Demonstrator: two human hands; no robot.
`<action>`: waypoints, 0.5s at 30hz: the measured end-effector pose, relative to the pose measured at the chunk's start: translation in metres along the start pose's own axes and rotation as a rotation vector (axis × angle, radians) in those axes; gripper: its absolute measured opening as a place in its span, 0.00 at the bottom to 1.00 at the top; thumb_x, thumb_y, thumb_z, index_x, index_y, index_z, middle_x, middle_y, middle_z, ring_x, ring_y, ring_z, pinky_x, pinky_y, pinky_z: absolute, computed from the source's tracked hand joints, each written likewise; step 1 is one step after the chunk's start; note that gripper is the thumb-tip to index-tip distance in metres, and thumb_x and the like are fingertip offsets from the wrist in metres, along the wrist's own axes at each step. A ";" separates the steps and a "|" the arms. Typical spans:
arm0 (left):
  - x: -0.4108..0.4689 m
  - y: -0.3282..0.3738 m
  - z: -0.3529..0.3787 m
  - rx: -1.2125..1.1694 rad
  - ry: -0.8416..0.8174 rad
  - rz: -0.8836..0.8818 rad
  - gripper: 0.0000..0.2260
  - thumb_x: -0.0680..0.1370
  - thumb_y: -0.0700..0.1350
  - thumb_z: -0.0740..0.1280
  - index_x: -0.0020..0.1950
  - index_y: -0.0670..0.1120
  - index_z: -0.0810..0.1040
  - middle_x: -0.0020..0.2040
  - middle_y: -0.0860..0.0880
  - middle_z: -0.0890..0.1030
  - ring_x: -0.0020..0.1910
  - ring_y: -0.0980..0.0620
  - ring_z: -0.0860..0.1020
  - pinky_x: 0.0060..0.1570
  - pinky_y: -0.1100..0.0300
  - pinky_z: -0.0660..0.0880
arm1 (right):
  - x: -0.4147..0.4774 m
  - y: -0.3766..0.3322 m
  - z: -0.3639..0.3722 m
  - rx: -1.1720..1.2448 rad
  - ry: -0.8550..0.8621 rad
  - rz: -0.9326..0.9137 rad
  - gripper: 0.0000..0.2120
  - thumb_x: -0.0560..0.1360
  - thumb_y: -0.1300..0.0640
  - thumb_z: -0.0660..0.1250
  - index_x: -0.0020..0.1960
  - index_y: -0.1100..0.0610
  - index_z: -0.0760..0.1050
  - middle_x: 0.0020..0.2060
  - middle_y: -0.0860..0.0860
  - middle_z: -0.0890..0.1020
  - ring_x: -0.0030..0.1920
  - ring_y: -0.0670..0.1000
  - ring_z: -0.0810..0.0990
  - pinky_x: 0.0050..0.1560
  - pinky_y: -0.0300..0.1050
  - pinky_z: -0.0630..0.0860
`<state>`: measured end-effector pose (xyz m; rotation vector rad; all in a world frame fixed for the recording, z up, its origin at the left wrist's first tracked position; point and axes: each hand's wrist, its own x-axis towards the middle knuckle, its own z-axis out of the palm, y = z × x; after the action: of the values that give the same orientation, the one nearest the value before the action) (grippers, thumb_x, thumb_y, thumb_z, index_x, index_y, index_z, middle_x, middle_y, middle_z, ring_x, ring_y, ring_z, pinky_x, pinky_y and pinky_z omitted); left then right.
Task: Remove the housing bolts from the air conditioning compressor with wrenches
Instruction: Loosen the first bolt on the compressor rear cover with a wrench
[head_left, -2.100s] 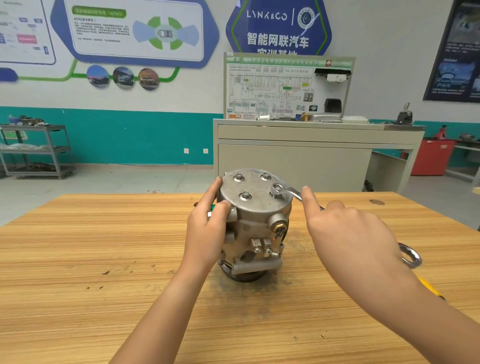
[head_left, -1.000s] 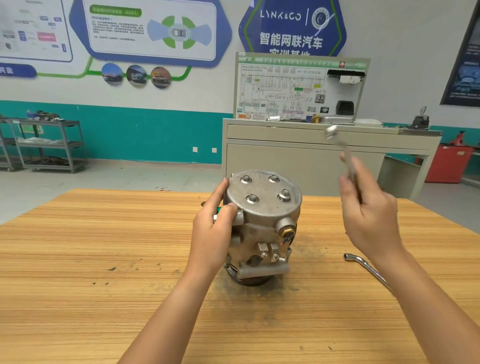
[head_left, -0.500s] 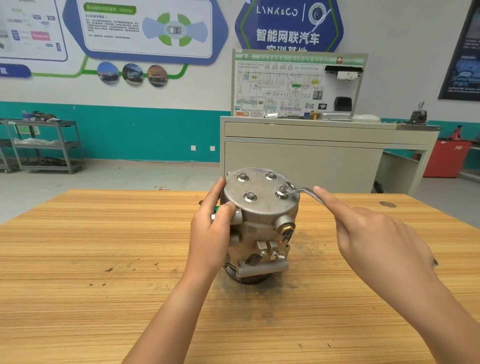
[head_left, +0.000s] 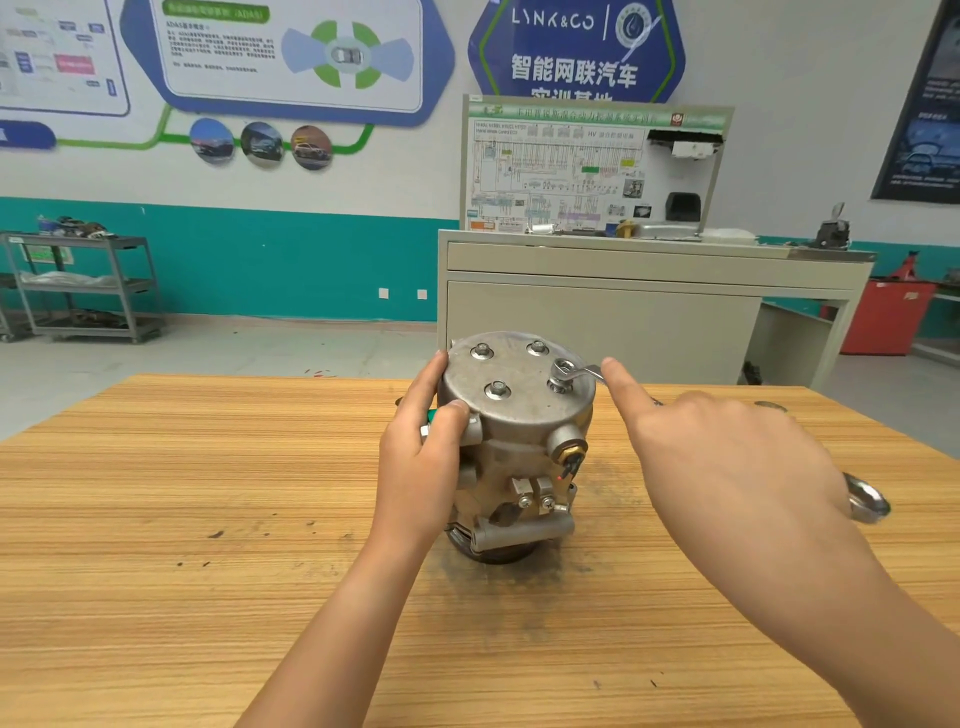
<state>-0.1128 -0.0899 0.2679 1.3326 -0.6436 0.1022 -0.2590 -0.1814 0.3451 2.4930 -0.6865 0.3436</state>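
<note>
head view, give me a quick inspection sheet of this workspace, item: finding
Surface: wooden table, dark grime marks around the compressor's base.
Job's things: compressor stands on end; four housing bolts all in place; wrench ring end over the near right bolt.
Clutter: nothing seen.
Hands: left hand grips the compressor's side; right hand holds the wrench, index finger straight along its shank.
Cables: nothing seen.
Surroundings: beige cabinet with wiring diagram board, metal shelf trolley, wall posters.
</note>
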 end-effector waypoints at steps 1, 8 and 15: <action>0.000 0.000 0.000 0.003 0.005 0.004 0.25 0.73 0.48 0.59 0.71 0.52 0.69 0.65 0.60 0.73 0.65 0.66 0.69 0.56 0.78 0.66 | 0.001 0.001 -0.003 -0.008 -0.005 -0.012 0.36 0.74 0.66 0.52 0.74 0.52 0.37 0.30 0.50 0.59 0.26 0.50 0.58 0.22 0.42 0.53; -0.001 0.000 0.004 0.020 0.013 0.016 0.20 0.80 0.39 0.58 0.71 0.52 0.69 0.66 0.59 0.72 0.65 0.66 0.68 0.56 0.80 0.65 | 0.001 -0.003 -0.005 0.007 -0.021 -0.060 0.34 0.75 0.66 0.52 0.75 0.55 0.38 0.30 0.51 0.57 0.41 0.54 0.76 0.23 0.40 0.53; -0.001 0.001 0.007 0.034 0.011 0.024 0.20 0.80 0.39 0.59 0.72 0.50 0.68 0.68 0.57 0.72 0.67 0.62 0.67 0.64 0.67 0.65 | 0.005 -0.003 -0.011 -0.007 -0.012 -0.056 0.34 0.74 0.67 0.53 0.75 0.58 0.40 0.29 0.51 0.60 0.35 0.52 0.64 0.22 0.41 0.53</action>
<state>-0.1162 -0.0959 0.2689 1.3563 -0.6510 0.1399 -0.2549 -0.1756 0.3544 2.5046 -0.6198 0.3054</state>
